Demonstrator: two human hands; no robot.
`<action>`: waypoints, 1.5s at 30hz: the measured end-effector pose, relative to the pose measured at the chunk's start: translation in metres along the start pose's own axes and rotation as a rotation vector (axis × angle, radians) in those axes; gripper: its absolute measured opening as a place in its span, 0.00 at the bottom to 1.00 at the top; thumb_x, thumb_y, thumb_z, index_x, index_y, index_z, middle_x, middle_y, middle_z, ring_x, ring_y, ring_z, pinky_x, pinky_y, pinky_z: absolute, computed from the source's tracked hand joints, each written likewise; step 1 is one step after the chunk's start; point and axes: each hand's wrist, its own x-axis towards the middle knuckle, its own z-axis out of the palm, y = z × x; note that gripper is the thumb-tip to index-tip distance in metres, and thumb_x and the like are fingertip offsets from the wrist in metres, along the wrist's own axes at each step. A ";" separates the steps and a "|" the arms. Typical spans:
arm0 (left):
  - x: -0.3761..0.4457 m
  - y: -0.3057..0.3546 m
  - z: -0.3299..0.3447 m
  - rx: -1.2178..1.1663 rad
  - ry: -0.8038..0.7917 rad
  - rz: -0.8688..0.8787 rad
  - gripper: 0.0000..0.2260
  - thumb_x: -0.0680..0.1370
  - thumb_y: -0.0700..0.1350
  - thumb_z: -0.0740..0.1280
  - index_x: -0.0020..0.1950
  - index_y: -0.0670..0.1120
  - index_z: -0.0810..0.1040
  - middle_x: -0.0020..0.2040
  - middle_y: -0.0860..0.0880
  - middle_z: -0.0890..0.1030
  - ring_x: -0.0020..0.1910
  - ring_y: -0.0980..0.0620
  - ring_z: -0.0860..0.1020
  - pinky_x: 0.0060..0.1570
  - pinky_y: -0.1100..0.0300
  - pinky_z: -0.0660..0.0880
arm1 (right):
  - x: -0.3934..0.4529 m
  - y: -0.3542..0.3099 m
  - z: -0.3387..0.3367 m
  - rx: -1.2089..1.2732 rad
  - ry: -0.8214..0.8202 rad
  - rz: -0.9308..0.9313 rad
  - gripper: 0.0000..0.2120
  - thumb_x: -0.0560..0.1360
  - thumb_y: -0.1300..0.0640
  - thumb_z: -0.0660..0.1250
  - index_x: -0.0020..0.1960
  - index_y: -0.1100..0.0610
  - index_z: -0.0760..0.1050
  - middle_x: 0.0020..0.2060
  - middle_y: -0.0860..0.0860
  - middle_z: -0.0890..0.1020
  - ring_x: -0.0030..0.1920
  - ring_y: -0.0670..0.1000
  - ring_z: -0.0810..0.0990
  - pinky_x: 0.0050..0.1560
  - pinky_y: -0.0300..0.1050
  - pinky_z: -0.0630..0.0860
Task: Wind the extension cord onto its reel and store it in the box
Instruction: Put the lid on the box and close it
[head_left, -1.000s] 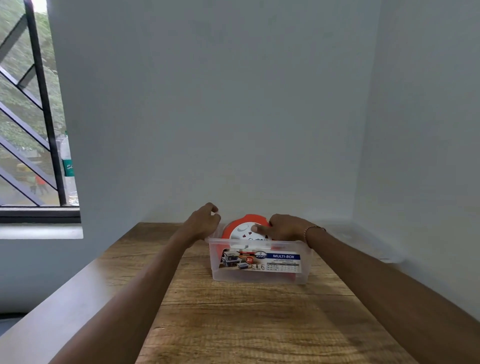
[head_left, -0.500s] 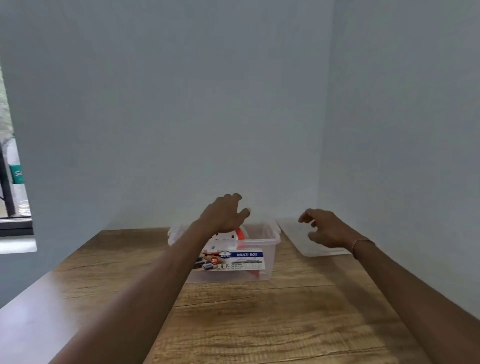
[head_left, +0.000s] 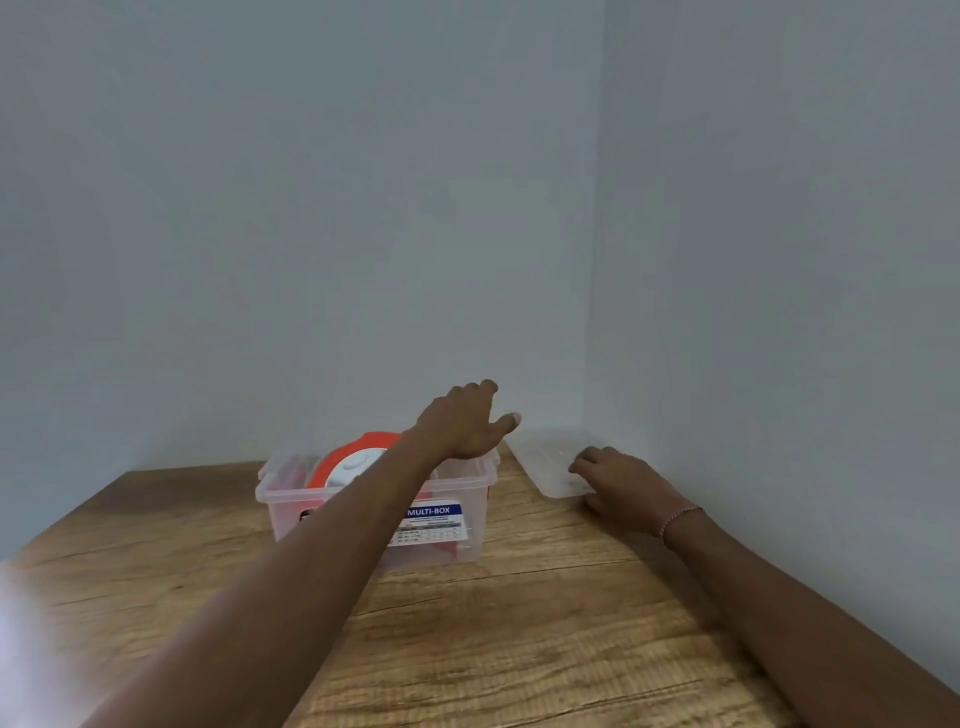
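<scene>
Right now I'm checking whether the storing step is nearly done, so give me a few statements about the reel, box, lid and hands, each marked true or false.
1. The orange reel sits inside the clear box. True.
2. The lid is snapped onto the box. False: it lies on the table to the box's right, near the wall corner.
3. The right hand rests on the lid. True.
4. The left hand grips the reel. False: it hangs above the box, fingers spread, holding nothing.
</scene>
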 end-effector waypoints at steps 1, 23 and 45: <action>0.000 0.000 0.001 -0.012 -0.002 -0.003 0.31 0.81 0.62 0.59 0.78 0.45 0.60 0.77 0.43 0.67 0.73 0.42 0.68 0.70 0.44 0.68 | 0.001 -0.002 0.000 -0.026 0.001 -0.001 0.14 0.74 0.55 0.63 0.59 0.55 0.73 0.56 0.52 0.78 0.52 0.54 0.77 0.49 0.49 0.76; -0.043 -0.071 -0.081 -0.548 0.536 -0.020 0.38 0.80 0.60 0.62 0.80 0.46 0.45 0.77 0.39 0.66 0.72 0.40 0.70 0.70 0.45 0.69 | 0.023 -0.051 -0.157 0.947 0.856 -0.205 0.03 0.79 0.56 0.64 0.51 0.54 0.71 0.46 0.47 0.84 0.46 0.48 0.84 0.44 0.42 0.80; -0.107 -0.156 -0.062 -0.679 0.305 -0.519 0.15 0.80 0.43 0.62 0.51 0.31 0.80 0.52 0.33 0.82 0.52 0.36 0.81 0.52 0.47 0.77 | 0.091 -0.126 -0.079 0.981 0.327 0.438 0.20 0.79 0.54 0.60 0.69 0.59 0.70 0.68 0.56 0.73 0.66 0.55 0.72 0.63 0.39 0.63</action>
